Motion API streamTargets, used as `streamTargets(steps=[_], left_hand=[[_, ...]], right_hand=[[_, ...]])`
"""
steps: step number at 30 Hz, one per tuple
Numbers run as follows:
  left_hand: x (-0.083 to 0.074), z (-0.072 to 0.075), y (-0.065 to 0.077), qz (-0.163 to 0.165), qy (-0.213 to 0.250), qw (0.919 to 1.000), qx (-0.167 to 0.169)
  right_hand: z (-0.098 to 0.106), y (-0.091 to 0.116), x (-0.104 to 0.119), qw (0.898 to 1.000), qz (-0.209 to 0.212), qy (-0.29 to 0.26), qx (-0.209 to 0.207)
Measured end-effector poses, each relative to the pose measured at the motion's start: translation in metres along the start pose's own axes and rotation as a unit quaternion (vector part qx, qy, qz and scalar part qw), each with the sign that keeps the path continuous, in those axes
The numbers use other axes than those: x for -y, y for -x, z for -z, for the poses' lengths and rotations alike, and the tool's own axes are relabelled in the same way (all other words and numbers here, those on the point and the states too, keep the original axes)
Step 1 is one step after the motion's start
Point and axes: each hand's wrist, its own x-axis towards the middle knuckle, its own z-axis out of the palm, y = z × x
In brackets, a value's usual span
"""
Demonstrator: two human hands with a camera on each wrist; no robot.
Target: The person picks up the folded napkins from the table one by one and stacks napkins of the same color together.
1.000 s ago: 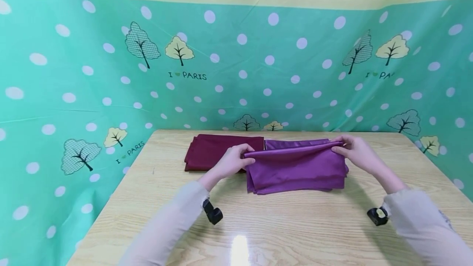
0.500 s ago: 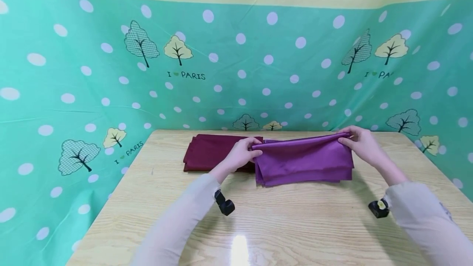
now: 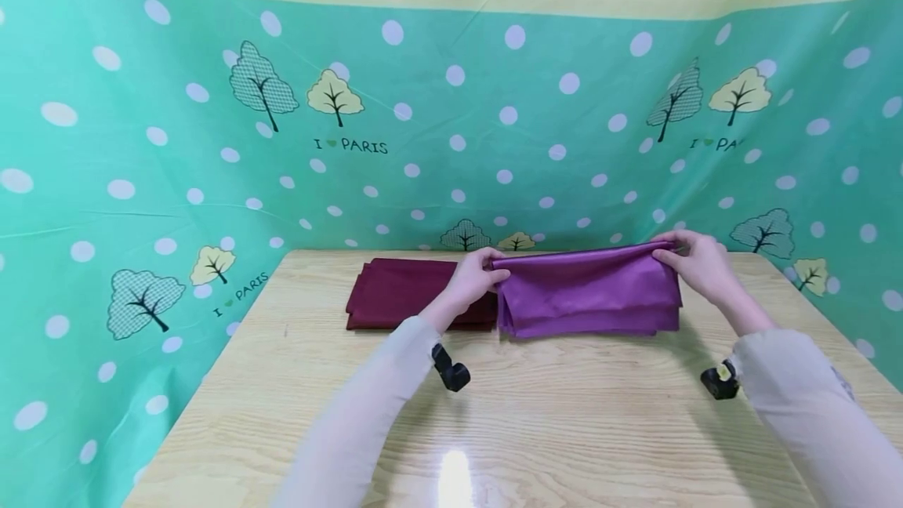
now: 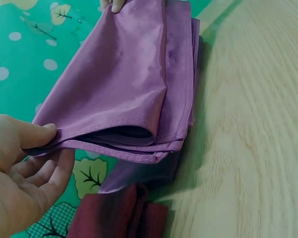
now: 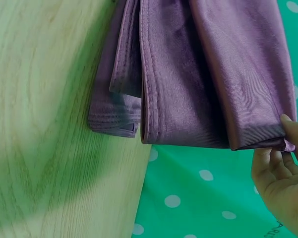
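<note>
Both hands hold up a folded purple cloth (image 3: 589, 288) by its upper edge, at the back right of the table. The left hand (image 3: 469, 277) pinches the left corner between thumb and fingers, close to the dark red folded cloth (image 3: 402, 293). At the slightly higher right corner, the right hand (image 3: 701, 261) grips the edge the same way. In the left wrist view several layers of purple cloth (image 4: 114, 79) hang down, and more purple cloth (image 4: 145, 170) lies lower, on the table side. Stitched hems of the purple cloth (image 5: 183, 94) show in the right wrist view.
The pale wooden table (image 3: 564, 414) ends at the back against a green dotted curtain (image 3: 423, 179) with tree prints. Black wrist cameras hang below both sleeves; one is the left camera (image 3: 450, 368). A bright reflection lies near the front of the table.
Both hands have carried the purple cloth backward and slightly right, raising its upper edge; its near edge has moved away from the front. The dark red cloth has stayed put.
</note>
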Motion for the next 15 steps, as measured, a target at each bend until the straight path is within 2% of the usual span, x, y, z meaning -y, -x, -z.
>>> streamTargets(steps=[6, 11, 15], left_hand=[[0.001, -0.008, -0.011, 0.007, 0.019, 0.9996, -0.018], [0.003, -0.012, -0.018, 0.014, 0.018, 0.9993, -0.03], [0.006, -0.014, -0.022, 0.014, 0.013, 0.9985, -0.051]], right_hand=[[0.003, -0.007, -0.004, 1.0, -0.016, 0.005, 0.005], [0.002, -0.012, -0.008, 1.0, -0.022, 0.01, 0.009], [-0.002, -0.016, -0.011, 0.999, -0.025, 0.018, 0.011]])
